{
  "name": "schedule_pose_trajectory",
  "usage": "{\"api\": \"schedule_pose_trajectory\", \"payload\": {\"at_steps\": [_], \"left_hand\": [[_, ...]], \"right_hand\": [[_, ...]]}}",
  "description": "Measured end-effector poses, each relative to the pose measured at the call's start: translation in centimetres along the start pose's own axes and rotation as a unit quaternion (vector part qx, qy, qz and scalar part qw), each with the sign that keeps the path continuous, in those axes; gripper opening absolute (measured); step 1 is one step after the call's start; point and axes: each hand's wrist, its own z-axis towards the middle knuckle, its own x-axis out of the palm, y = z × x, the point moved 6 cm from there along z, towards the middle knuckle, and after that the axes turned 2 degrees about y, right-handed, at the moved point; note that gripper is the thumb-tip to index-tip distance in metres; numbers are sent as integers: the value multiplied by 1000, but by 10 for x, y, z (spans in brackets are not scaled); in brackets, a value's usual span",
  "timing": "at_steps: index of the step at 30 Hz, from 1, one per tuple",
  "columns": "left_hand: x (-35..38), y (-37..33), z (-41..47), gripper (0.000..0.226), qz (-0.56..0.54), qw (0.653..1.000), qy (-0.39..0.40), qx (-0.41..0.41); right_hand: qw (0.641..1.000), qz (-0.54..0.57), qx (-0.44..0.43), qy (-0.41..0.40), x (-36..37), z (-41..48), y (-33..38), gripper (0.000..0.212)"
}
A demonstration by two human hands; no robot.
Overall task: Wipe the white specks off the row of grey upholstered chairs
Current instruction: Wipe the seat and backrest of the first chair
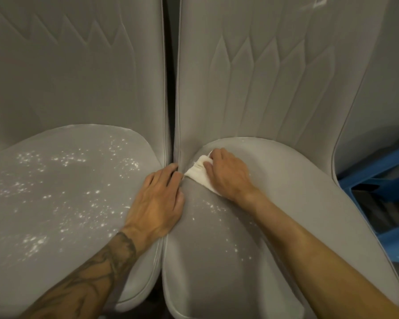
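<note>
Left seat [62, 192] is seen heavily dotted with white specks [67, 161], spread from its back edge to its front edge; none look wiped yet. Left hand [158, 200] is laid flat at that seat's right edge, over the gap between the two seats, fingers extended and together, gripping nothing; it is judged to be bracing or pressing the cushions apart so the seam can be reached. Cloth [199, 171], white and crumpled, is pressed onto the right seat [297, 203] at its back left corner, just beside the gap. Right hand [228, 172] is placed on top of the cloth, fingers curled down and pinning it to the fabric, apparently to work into the crease under the backrest [274, 77]. A thinner scatter of specks remains along the right seat's left edge, nearer the front. The rest of that seat looks clean. Something blue [378, 171] is partly seen beyond its right edge; what it is cannot be told.
</note>
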Motion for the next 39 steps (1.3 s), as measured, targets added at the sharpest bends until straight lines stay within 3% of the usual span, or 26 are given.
{"api": "schedule_pose_trajectory", "payload": {"at_steps": [5, 9, 11, 16, 22, 26, 28, 30, 35, 39], "left_hand": [[-2, -1, 0, 23, 2, 1000, 12, -1], [-3, -2, 1, 23, 6, 1000, 15, -3], [-2, -2, 1, 22, 8, 1000, 15, -1], [-3, -2, 2, 26, 11, 1000, 11, 5], [0, 1, 1, 21, 15, 1000, 10, 3], [-1, 0, 2, 24, 14, 999, 29, -8], [-5, -1, 2, 28, 12, 999, 48, -11], [-12, -1, -3, 37, 21, 998, 62, 0], [-17, 6, -28, 63, 67, 993, 98, -24], [-10, 7, -30, 70, 86, 989, 112, -34]], "right_hand": [[993, 38, -108, 1, 2, -34, 10, 33], [999, 7, 28, 20, -11, -10, -40, 34], [999, 6, 52, 5, -12, -13, -37, 34], [994, 33, -101, 10, -1, -60, -3, 32], [994, 3, 104, 10, -21, -40, -81, 36], [1000, 18, 20, -5, -9, -61, -25, 33], [999, 26, -43, 4, -4, -72, -4, 31], [998, 25, -50, 19, -9, -67, -12, 32], [997, 0, 80, 9, -20, -45, -50, 35], [1000, 26, -3, -4, -3, -69, -4, 32]]}}
